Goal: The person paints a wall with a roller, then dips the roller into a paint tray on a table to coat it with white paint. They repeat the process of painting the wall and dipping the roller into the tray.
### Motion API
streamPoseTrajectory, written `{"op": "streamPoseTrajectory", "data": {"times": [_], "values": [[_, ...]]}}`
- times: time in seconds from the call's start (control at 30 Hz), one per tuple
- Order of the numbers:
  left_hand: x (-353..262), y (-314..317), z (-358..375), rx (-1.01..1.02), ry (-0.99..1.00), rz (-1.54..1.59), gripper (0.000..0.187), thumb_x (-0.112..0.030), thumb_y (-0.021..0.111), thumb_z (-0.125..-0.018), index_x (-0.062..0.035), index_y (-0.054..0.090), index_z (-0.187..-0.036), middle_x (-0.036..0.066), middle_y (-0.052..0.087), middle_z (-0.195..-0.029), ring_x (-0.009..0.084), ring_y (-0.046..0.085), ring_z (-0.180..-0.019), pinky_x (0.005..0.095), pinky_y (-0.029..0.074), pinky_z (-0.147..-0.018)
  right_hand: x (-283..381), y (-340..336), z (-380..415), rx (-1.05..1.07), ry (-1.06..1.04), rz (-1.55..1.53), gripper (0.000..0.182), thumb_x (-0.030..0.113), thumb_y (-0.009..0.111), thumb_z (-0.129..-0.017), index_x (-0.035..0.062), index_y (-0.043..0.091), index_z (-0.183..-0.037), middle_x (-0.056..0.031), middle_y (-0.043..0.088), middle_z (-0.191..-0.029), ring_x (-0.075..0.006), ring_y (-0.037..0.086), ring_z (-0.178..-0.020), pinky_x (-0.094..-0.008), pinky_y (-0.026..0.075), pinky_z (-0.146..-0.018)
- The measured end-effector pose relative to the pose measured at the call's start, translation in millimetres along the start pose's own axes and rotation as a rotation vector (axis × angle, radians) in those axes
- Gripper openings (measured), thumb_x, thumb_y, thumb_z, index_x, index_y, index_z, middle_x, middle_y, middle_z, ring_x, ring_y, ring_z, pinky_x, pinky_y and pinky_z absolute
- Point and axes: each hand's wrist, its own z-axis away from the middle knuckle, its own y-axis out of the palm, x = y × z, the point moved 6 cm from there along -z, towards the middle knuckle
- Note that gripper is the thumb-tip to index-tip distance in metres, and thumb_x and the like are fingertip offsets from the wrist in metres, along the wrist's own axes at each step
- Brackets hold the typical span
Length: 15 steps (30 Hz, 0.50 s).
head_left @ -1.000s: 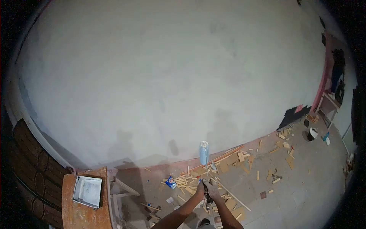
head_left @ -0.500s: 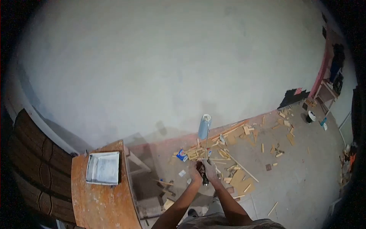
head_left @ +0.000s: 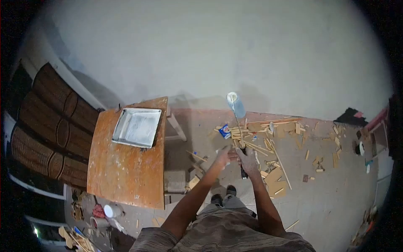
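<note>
My right hand [head_left: 249, 161] is closed around the dark handle of a paint roller, whose end sticks out below the fist. The roller's blue and white sleeve [head_left: 236, 105] points up and away from me, near the foot of the wall. Close beside the handle, on its left, is my left hand [head_left: 227, 156], with its fingers apart and nothing seen in it. On the wooden table [head_left: 126, 176] to the left lies a white-smeared paint tray [head_left: 137, 127].
A pale wall [head_left: 210, 54] stands ahead. Wood scraps [head_left: 275, 180] and a blue packet [head_left: 225, 131] litter the floor. A white bucket [head_left: 112, 211] is at the lower left, a brown door [head_left: 58, 126] at the left.
The view has tilted down and turned left, so more of the table and floor shows. My left hand has come off the roller handle and opened; my right hand still holds it.
</note>
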Motion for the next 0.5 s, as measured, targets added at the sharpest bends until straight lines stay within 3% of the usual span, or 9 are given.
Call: {"op": "streamPoseTrajectory", "data": {"times": [0.1,0.17,0.27,0.37,0.4,0.5], "values": [[-55,-28,8,0.015,0.217,-0.078,0.020,-0.022,0.060,-0.080,-0.0053,0.050,-0.086,0.009,0.057,-0.076,0.0238,0.058,-0.061,0.0367,0.052,-0.057,5,16,-21,0.056,-0.010,0.022,0.032,0.030,0.054,-0.084,-0.0013,0.048,-0.090,-0.0050,0.047,-0.058,-0.0123,0.049,-0.050,-0.0279,0.040,-0.044],[-86,-70,7,-0.134,0.378,-0.137,0.022,-0.019,0.062,-0.078,-0.0049,0.049,-0.087,0.008,0.056,-0.076,0.0229,0.059,-0.063,0.0366,0.051,-0.056,-2,34,-42,0.122,-0.005,-0.058,0.031,0.029,0.053,-0.085,-0.0013,0.048,-0.091,-0.0060,0.047,-0.059,-0.0130,0.050,-0.051,-0.0286,0.041,-0.045],[-120,-150,25,-0.404,0.458,-0.067,0.023,-0.018,0.064,-0.077,-0.0050,0.048,-0.086,0.007,0.055,-0.074,0.0207,0.058,-0.062,0.0344,0.050,-0.053,-1,65,-57,0.108,-0.022,-0.127,0.024,0.026,0.054,-0.084,0.0056,0.045,-0.076,0.0002,0.043,-0.055,-0.0088,0.042,-0.041,-0.0234,0.035,-0.038],[-164,-219,67,-0.801,0.543,-0.057,0.023,-0.017,0.064,-0.077,-0.0040,0.046,-0.083,0.006,0.053,-0.069,0.0176,0.055,-0.056,0.0310,0.047,-0.050,-16,95,-63,0.182,-0.044,0.077,0.025,0.029,0.053,-0.084,0.0064,0.046,-0.075,0.0006,0.043,-0.054,-0.0087,0.043,-0.042,-0.0235,0.035,-0.038],[-183,-247,78,-0.948,0.531,-0.172,0.028,-0.019,0.064,-0.077,-0.0004,0.047,-0.087,0.009,0.054,-0.073,0.0202,0.056,-0.063,0.0322,0.049,-0.052,-23,107,-60,0.236,0.039,0.107,0.026,0.029,0.053,-0.084,0.0057,0.048,-0.075,0.0005,0.043,-0.054,-0.0099,0.044,-0.043,-0.0246,0.036,-0.039],[-237,-324,102,-1.222,0.547,-0.363,0.037,-0.018,0.064,-0.077,0.0041,0.044,-0.099,0.014,0.056,-0.083,0.0247,0.057,-0.074,0.0345,0.048,-0.061,-7,147,-44,0.255,0.178,0.194,0.029,0.028,0.052,-0.084,-0.0004,0.053,-0.082,-0.0100,0.051,-0.061,-0.0190,0.053,-0.055,-0.0349,0.043,-0.054]]}}
